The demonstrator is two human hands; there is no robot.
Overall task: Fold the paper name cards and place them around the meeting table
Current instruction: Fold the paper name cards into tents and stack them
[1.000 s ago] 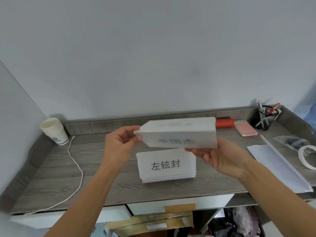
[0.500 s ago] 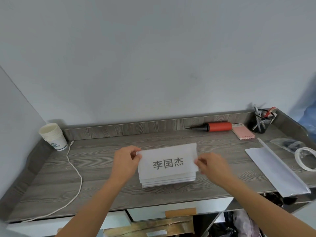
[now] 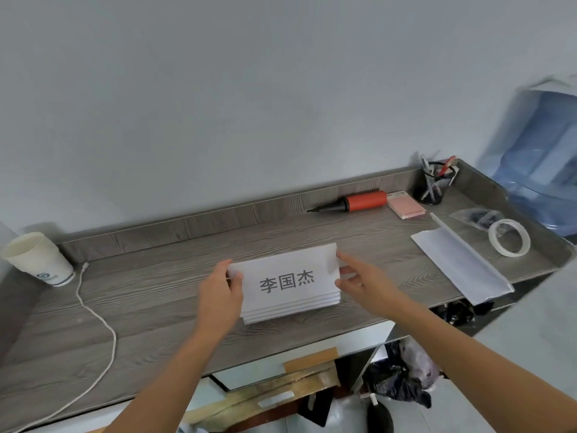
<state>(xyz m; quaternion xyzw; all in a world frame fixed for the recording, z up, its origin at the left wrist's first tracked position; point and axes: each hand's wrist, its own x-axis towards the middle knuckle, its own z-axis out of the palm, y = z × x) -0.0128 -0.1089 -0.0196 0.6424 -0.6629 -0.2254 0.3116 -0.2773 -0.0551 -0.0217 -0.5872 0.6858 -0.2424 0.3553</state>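
Observation:
A stack of folded white name cards (image 3: 288, 284) lies on the grey wood-grain desk (image 3: 150, 295), and the top card shows three printed characters. My left hand (image 3: 220, 295) holds the left edge of the stack, thumb on top. My right hand (image 3: 356, 278) pinches the right edge, with a fingertip at the upper right corner. The lower cards show only as stepped edges along the front.
Paper cups (image 3: 37, 259) and a white cable (image 3: 93, 310) are at the left. A red pump (image 3: 359, 201), pink pad (image 3: 406, 209), pen holder (image 3: 435, 184), white sheets (image 3: 462, 267) and tape roll (image 3: 509, 237) sit at the right. A blue water jug (image 3: 543, 164) stands beyond the desk's right end.
One second ago both hands held the card raised above the stack. It has come down onto the stack, covering the earlier name, and both hands now hold the stack's ends.

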